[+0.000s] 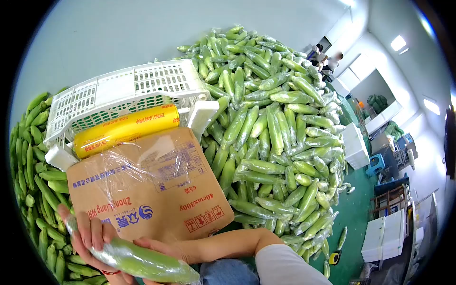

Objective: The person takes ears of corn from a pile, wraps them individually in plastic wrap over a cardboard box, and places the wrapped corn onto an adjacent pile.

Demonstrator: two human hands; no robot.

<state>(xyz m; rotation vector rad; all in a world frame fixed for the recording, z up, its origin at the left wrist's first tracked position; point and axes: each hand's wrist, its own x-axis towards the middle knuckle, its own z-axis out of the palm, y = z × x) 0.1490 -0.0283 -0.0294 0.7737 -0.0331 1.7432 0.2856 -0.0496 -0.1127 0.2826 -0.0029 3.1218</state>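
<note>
A green ear of corn in its husk, wrapped in clear film [142,261], lies across both my hands at the bottom left. My left hand [90,237] is closed round its left end, with a red band at the wrist. Behind the middle of the ear, my right hand [161,249] holds it with the fingers partly hidden. Just beyond my hands is a cardboard sheet [156,199] with printing, clear film stretched over its upper part. A yellow roll of wrap [128,129] sits on a rod at the front of a white plastic crate [123,88].
Wrapped ears form a large pile [270,128] at the centre and right. Unwrapped ears [28,156] are heaped at the left. On the green floor [354,228] lies a yellow tape measure [335,258]. White boxes [384,236] stand at the right; people [330,64] are far back.
</note>
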